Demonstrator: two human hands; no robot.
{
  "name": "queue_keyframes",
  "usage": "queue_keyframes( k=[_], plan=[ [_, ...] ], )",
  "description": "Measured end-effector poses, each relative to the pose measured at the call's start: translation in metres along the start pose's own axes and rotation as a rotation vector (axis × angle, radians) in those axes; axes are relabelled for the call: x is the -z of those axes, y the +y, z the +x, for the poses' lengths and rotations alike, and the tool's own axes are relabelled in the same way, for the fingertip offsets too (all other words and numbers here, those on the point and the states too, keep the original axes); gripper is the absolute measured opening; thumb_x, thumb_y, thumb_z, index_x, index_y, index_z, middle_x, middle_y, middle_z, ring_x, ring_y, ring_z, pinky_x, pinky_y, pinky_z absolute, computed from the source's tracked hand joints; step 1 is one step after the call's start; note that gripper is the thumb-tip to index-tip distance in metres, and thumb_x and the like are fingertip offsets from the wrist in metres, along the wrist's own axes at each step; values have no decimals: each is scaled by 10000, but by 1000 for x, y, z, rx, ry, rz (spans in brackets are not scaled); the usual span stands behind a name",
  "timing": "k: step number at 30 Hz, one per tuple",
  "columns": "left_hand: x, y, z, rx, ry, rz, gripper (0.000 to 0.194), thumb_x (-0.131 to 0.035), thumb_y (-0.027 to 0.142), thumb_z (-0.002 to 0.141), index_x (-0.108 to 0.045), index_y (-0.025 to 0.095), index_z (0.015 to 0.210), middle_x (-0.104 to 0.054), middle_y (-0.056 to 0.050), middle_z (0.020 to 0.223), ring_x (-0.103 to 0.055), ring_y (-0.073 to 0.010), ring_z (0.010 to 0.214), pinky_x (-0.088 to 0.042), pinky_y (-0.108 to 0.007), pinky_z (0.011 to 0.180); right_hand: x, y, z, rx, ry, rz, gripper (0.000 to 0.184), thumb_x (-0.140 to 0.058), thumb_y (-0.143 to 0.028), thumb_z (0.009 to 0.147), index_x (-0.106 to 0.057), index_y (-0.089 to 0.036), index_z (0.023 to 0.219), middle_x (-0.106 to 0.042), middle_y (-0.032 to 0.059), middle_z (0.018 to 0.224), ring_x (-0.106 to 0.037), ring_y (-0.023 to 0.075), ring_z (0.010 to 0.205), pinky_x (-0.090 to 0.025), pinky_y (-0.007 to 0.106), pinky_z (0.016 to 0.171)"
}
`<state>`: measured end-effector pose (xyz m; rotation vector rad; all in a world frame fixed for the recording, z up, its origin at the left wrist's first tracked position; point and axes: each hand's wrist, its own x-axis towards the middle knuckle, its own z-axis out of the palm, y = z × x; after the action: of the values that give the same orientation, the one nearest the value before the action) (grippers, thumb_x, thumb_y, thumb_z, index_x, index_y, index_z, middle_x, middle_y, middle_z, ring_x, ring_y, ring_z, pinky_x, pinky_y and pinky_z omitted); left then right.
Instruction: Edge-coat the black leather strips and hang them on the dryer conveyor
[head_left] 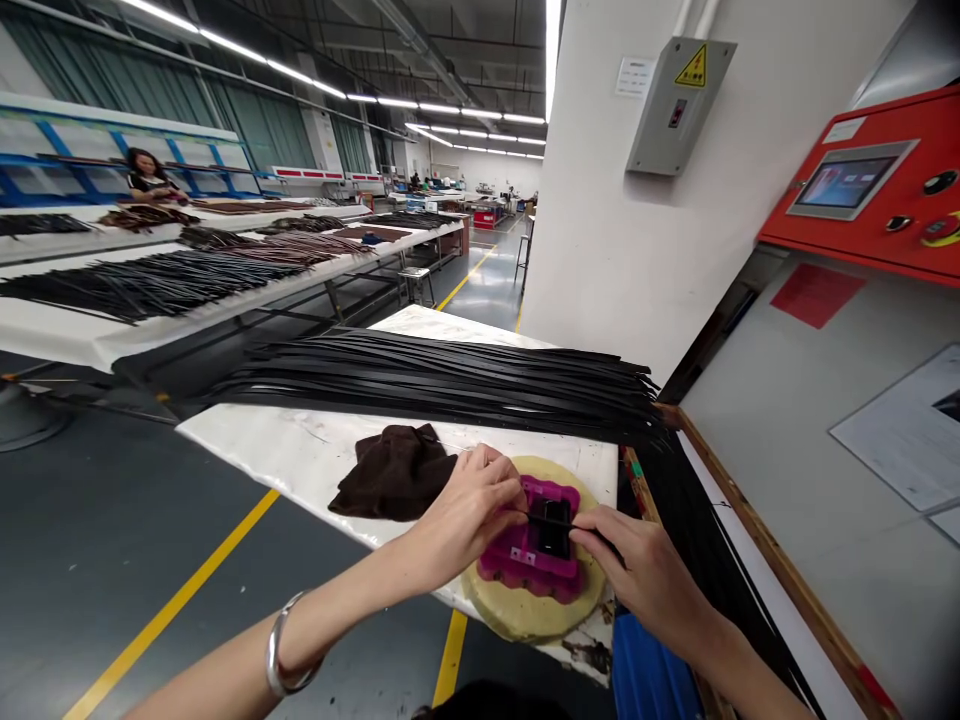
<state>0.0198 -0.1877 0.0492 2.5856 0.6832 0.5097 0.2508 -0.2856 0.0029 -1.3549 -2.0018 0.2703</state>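
Observation:
A thin black strip runs between my two hands. My left hand, with a silver bangle on the wrist, pinches its left part. On the other side, my right hand has closed its fingers on the strip too. Directly below is a magenta tray with a wavy edge. In its middle sits a shiny black block or well; I cannot tell which. The tray rests on a round yellowish pad at the table corner. A crumpled dark brown cloth lies left of my left hand.
Long black strips lie in a bundle across the white table. More strips hang or lie at the right, beside a wooden edge. A red control panel stands at right. A person sits far left.

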Motion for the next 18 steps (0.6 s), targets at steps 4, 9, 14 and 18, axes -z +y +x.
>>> queue_keyframes(
  k=[4, 9, 14, 18],
  plan=[
    [1, 1, -2, 9, -6, 2, 114, -510, 223, 977, -568, 183, 887, -532, -37, 974, -390, -213, 966, -326, -399, 853, -5, 1, -1, 42, 41, -38, 109, -499, -198, 1002, -608, -207, 997, -700, 4, 879, -692, 160, 752, -462, 267, 662],
    [-1, 5, -1, 7, -25, -10, 168, -477, 251, 993, -560, 182, 865, -528, -41, 978, -384, -216, 964, -327, -400, 839, -2, 3, -5, 48, 27, -59, 106, -497, -177, 1000, -596, -214, 1000, -693, -5, 883, -693, 159, 764, -457, 268, 661],
    [-1, 7, 2, -1, -22, -8, 200, -451, 279, 1005, -564, 191, 865, -529, -36, 966, -386, -215, 955, -324, -398, 831, 4, 0, -5, 41, 38, -84, 111, -491, -177, 1001, -592, -212, 970, -666, -15, 815, -679, 151, 705, -440, 264, 619],
    [0, 5, 2, -3, 7, 8, 154, -475, 249, 993, -564, 193, 881, -528, -34, 964, -390, -212, 948, -321, -393, 827, 0, -3, -2, 57, 91, -97, 122, -481, -183, 1006, -597, -211, 980, -685, -10, 837, -688, 149, 709, -446, 257, 619]
  ],
)
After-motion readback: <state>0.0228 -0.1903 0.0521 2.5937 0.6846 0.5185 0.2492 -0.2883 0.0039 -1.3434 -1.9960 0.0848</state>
